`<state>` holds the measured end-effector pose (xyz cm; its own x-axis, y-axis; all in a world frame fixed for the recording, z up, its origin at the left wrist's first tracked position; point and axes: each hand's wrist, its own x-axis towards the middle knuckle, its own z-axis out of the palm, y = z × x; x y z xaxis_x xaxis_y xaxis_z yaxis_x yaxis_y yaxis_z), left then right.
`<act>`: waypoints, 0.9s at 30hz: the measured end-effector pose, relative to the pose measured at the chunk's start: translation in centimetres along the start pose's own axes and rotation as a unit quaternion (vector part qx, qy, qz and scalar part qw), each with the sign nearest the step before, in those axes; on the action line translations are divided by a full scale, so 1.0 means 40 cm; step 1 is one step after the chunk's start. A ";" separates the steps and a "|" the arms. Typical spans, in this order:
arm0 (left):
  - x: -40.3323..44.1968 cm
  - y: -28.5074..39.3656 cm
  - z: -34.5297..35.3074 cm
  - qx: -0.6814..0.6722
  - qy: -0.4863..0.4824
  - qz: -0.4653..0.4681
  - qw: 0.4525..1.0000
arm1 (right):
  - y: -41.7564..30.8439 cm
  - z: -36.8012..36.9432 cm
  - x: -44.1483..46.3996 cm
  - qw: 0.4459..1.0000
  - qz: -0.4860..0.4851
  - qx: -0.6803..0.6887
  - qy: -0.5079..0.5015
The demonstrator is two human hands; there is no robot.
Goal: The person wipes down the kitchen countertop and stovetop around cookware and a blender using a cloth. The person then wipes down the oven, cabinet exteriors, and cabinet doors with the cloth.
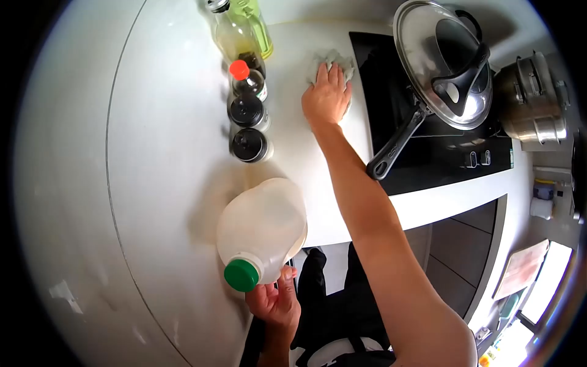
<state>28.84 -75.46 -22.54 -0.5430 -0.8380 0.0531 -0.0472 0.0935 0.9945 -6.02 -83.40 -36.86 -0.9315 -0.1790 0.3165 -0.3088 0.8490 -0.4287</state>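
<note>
Green-capped jug [262,214] in left grip [275,303], lidded pan [422,67]

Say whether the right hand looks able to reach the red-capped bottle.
Probably yes: only counter lies between the right hand and the red-capped bottle, though that hand is on a cloth.

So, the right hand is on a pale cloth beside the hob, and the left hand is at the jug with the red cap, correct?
Not entirely: the head view shows the jug at the left hand has a green cap, not red. The rest is right.
</note>
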 end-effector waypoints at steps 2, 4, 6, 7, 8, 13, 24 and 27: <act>0.005 0.006 0.004 -0.004 0.004 -0.010 1.000 | 0.004 0.011 0.000 1.000 -0.003 0.003 0.005; 0.000 0.010 0.009 -0.009 0.014 -0.027 1.000 | 0.017 -0.001 -0.008 1.000 -0.019 0.015 0.003; 0.002 0.008 0.013 -0.016 0.028 -0.040 0.999 | 0.023 -0.013 -0.012 1.000 -0.022 0.011 -0.001; 0.005 0.005 0.013 -0.024 0.024 -0.038 0.999 | 0.021 -0.017 -0.015 1.000 -0.024 0.014 -0.006; 0.007 0.005 0.013 -0.030 0.021 -0.035 0.999 | 0.019 -0.023 -0.019 1.000 -0.026 0.014 -0.005; 0.006 0.002 0.011 0.002 0.006 -0.007 1.000 | -0.030 -0.042 -0.095 0.999 0.050 0.005 -0.007; 0.002 0.003 0.011 -0.005 0.035 -0.029 0.999 | -0.027 0.112 0.308 1.000 0.021 -0.010 0.011; 0.014 0.009 0.007 0.044 0.020 0.026 0.999 | -0.028 0.174 0.336 0.993 -0.110 0.009 -0.030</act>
<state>28.28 -75.76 -22.18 -0.5136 -0.8511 0.1086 -0.0950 0.1822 0.9787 -19.52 -90.23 -38.02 -0.8508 -0.3893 0.3531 -0.5092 0.7769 -0.3703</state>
